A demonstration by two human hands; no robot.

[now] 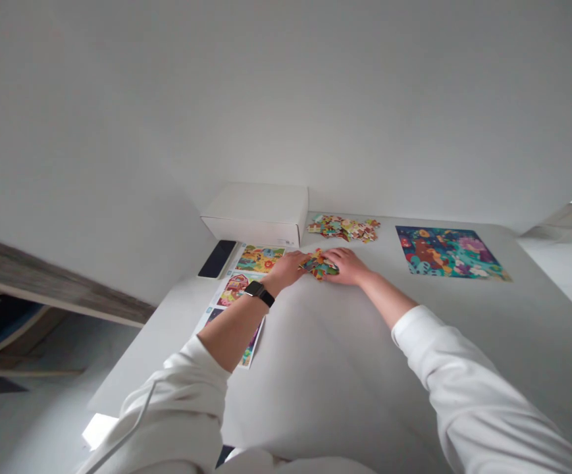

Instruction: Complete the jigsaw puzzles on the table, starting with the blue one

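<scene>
A small heap of colourful jigsaw puzzle pieces (319, 265) lies on the grey-white table between my two hands. My left hand (287, 268), with a black watch (259, 293) on its wrist, presses against the heap's left side, fingers curved around its edge. From the right, my right hand (345, 265) cups the same heap, its fingers bent over the pieces. The fingertips are partly hidden, and single pieces are too small to tell apart. Just behind sits a second pile of puzzle pieces (345, 228), touched by neither hand.
A white box (259, 214) stands at the back left against the wall. In front of it lie a dark-screened phone (218, 259) and a picture sheet (260, 259), partly under my left forearm. An assembled puzzle (451, 253) lies flat at the right on the table (335, 368).
</scene>
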